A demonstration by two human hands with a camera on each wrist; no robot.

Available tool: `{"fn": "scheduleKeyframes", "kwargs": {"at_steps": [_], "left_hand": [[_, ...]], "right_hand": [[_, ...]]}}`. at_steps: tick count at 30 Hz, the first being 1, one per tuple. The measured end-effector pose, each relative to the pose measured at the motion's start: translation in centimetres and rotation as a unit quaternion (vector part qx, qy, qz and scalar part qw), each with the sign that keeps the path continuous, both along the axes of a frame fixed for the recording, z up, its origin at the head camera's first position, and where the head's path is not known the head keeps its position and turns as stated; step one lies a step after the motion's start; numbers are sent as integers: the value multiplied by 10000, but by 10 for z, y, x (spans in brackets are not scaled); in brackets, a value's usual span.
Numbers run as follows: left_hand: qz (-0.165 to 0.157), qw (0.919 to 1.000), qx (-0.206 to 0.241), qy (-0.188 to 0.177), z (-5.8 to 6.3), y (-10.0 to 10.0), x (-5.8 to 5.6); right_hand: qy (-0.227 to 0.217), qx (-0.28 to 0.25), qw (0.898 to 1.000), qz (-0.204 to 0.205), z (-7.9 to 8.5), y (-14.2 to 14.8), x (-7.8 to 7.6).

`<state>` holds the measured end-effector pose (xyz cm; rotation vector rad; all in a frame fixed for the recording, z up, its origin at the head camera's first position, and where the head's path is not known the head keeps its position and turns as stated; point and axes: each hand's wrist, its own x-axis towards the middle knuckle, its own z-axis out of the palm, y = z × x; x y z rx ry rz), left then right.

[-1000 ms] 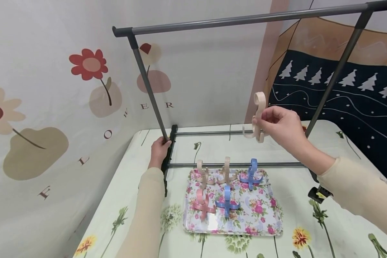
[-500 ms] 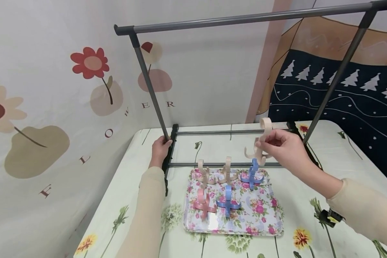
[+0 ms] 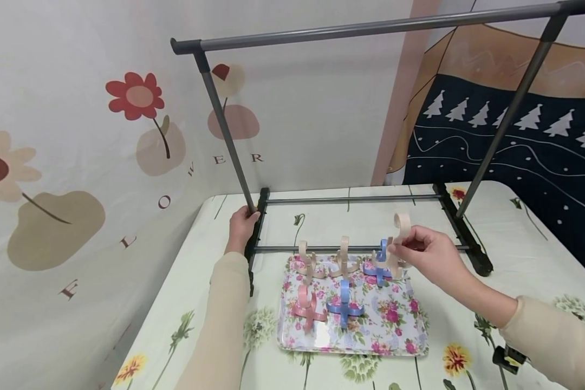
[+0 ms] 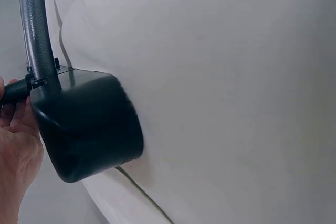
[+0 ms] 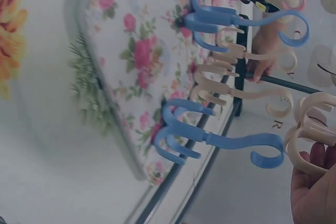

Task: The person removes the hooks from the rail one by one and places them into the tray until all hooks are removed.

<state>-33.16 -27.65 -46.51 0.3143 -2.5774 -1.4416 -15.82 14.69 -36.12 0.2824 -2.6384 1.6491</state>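
Observation:
My right hand [image 3: 431, 252] pinches a beige multi-prong hanging hook [image 3: 401, 225] by its stem, above the tray's back right corner. From the head it overlaps a blue hook [image 3: 383, 252]; the right wrist view shows the held beige hook [image 5: 315, 135] close to the tip of that blue hook [image 5: 231, 141]. Two beige hooks [image 3: 343, 260], another blue hook [image 3: 344, 303] and a pink hook [image 3: 308, 310] stand upright on the floral tray [image 3: 395, 346]. My left hand [image 3: 242, 227] grips the rack's left post at its base, beside the black foot [image 4: 89, 124].
A grey metal garment rack [image 3: 370, 28] stands on the table, its top bar high across the view and two lower rods [image 3: 351, 200] joining its feet. The right foot [image 3: 468, 238] lies beyond my right hand. Fabric walls [image 3: 322, 108] enclose the back and left.
My right hand has lowered the beige hook from beside the rack's back rod down to the tray's back right corner. My left hand stays on the post.

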Motion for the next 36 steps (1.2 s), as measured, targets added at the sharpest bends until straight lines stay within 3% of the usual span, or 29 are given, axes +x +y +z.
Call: {"fn": "scheduleKeyframes", "kwargs": {"at_steps": [19, 36], "left_hand": [[210, 9960, 819, -287, 2, -1, 2], [210, 9958, 830, -323, 3, 0, 3]], "right_hand": [[-599, -190, 9978, 202, -46, 2, 21], [-859, -397, 9949, 348, -84, -6, 28]]}}
